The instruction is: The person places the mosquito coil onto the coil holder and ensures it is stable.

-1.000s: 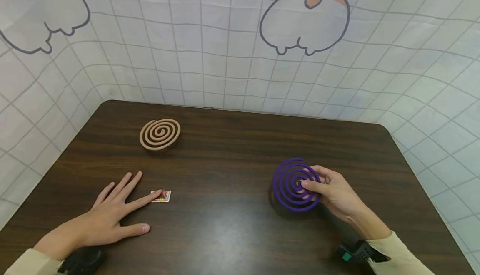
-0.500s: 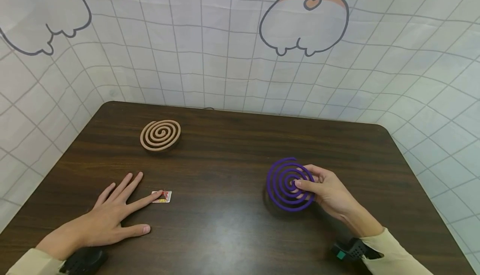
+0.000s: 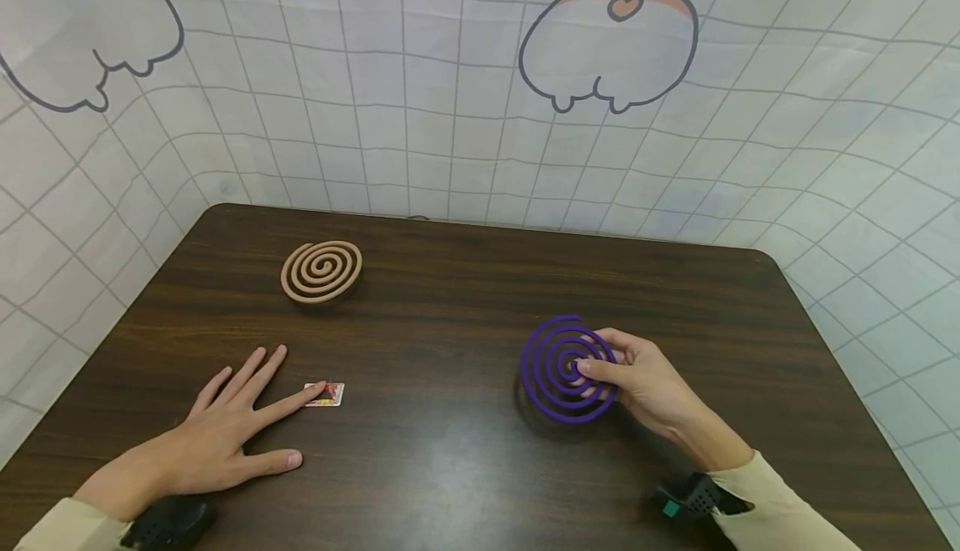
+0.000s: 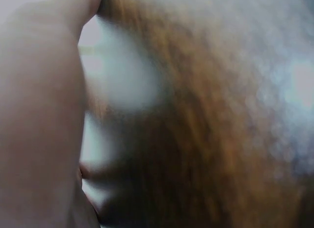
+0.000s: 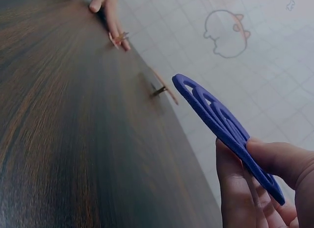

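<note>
My right hand (image 3: 660, 393) pinches a purple mosquito coil (image 5: 212, 123) between thumb and fingers near its centre, thumb on top. The coil is held above the table, tilted. On the left, my left hand (image 3: 213, 443) lies spread palm-down, its index fingertip touching a small red, yellow and white piece (image 3: 332, 394). Seen from the right wrist, that piece (image 5: 117, 39) seems to have thin prongs sticking up. Behind the left hand, a tan mosquito coil (image 3: 325, 267) sits raised on a small stand (image 5: 159, 91). The left wrist view shows mostly blurred skin and wood.
A dark wood-grain table (image 3: 450, 301) with rounded far corners lies under everything. A white grid-patterned curtain (image 3: 450, 117) with cartoon animal drawings hangs behind and around it.
My right hand has carried the purple mosquito coil steadily leftward over the table. The left hand, the small piece and the tan coil have stayed in place.
</note>
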A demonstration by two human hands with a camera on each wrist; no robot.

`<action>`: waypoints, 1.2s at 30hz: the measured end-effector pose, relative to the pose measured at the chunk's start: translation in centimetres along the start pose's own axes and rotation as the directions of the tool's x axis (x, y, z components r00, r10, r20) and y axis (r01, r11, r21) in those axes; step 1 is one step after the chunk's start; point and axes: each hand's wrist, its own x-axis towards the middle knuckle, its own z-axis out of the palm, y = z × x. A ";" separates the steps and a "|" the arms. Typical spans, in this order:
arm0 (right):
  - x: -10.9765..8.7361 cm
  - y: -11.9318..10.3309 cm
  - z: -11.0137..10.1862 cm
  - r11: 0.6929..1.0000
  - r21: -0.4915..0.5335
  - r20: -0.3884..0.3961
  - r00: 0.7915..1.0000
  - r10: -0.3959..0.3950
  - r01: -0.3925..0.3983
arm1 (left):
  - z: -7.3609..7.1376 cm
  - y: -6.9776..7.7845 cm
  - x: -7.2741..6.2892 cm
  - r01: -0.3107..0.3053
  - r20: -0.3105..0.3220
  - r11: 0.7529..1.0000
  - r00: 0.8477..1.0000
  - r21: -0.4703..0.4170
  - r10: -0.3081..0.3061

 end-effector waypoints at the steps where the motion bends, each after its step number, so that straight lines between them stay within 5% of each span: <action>1: 0.1 0.0 0.1 1.000 0.002 0.000 1.000 0.000 0.000 | 0.0 0.0 0.0 0.001 0.002 1.000 1.000 -0.001 -0.001; 36: 2.3 0.4 2.8 0.999 0.017 0.020 0.999 0.038 -0.038 | -0.3 0.2 0.0 0.012 0.016 1.000 1.000 0.006 -0.012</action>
